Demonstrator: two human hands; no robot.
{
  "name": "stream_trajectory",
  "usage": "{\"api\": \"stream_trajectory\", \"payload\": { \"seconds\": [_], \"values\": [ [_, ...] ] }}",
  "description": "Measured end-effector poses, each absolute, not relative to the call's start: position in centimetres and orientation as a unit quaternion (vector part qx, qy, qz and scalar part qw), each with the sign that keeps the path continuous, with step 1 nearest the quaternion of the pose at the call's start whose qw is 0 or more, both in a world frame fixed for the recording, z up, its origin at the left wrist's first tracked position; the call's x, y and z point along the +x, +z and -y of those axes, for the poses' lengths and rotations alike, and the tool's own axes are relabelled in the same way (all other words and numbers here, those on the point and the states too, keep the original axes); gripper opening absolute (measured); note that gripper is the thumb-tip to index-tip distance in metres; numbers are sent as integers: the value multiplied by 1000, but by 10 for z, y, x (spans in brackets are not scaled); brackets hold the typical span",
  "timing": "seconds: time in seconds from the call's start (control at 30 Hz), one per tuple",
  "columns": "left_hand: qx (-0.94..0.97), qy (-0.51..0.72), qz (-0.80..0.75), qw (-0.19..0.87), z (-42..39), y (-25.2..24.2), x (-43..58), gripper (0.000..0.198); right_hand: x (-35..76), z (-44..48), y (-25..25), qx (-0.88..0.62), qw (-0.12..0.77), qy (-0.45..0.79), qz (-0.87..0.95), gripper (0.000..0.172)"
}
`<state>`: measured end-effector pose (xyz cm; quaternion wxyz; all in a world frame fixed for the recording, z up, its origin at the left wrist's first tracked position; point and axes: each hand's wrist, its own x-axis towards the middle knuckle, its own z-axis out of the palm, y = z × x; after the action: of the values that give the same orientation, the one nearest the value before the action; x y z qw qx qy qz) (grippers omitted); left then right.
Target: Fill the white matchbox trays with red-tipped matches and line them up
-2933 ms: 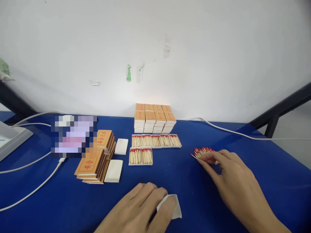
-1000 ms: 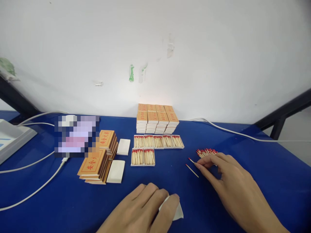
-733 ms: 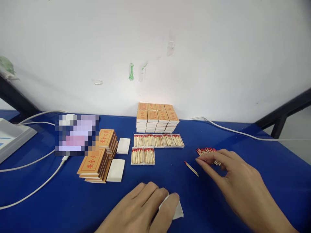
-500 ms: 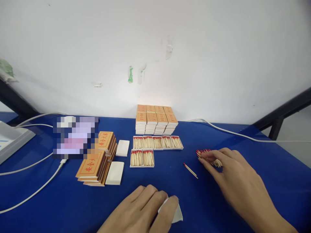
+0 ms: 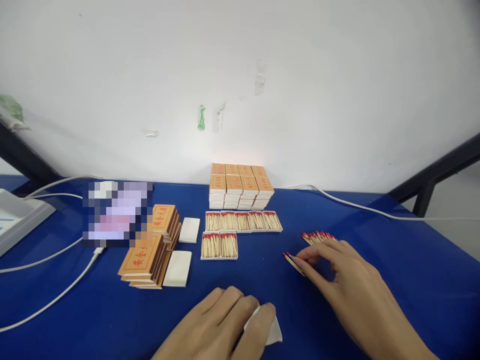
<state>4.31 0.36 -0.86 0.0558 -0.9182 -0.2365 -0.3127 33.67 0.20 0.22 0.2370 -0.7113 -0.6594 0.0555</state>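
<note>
The right hand (image 5: 345, 285) is the one near the loose matches (image 5: 293, 265). They lie flat on the blue counter (image 5: 258, 280), right at the tips of its thumb and first finger. Their red heads point away and to the left, and their bare ends point back and to the right, under the thumb. So the sticks run on a slant, and the fingers come at them from the right side. The thumb and first finger are pinched close together, and one match (image 5: 290, 255) seems to be in the tips, lined up beside the others. Its back end is hidden.

The big pile of matches (image 5: 317, 237) is just behind the right hand, also with red heads facing away.

The left hand (image 5: 217, 320) is farther off, low in the middle. Its fingers are bent around a small white box (image 5: 273, 334), with the thumb over it, so I cannot tell what is inside. The white box is to the left of the loose matches and closer to the person, with bare counter between them.
</note>
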Motion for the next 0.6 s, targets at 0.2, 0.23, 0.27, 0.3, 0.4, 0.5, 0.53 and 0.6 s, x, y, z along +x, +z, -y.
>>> {"api": "stream_trajectory", "payload": {
  "seconds": [0.2,0.23,0.27,0.3,0.4,0.5,0.53,0.6],
  "values": [
    [-919,-309,240,45,-2,-7,42,30,346,-5,10,-720,250,26,647,59],
    [-919,-309,239,47,-2,-7,42,30,350,-7,10,-730,245,4,638,62],
    [-919,-311,237,51,-2,-8,41,31,354,-10,10,-740,236,-14,630,64],
    [-919,-312,236,54,-2,-8,41,31,357,-12,10,-746,226,-25,625,65],
    [-920,-310,234,53,-3,-11,40,32,362,-17,7,-749,208,-32,628,66],
    [-923,-299,238,48,-2,-13,40,31,363,-17,4,-744,210,-35,633,62],
    [-923,-299,238,49,-2,-14,40,32,362,-17,3,-743,210,-33,635,60],
    [-924,-296,238,50,-1,-14,40,32,361,-15,4,-741,207,-21,639,58]
  ]
}}
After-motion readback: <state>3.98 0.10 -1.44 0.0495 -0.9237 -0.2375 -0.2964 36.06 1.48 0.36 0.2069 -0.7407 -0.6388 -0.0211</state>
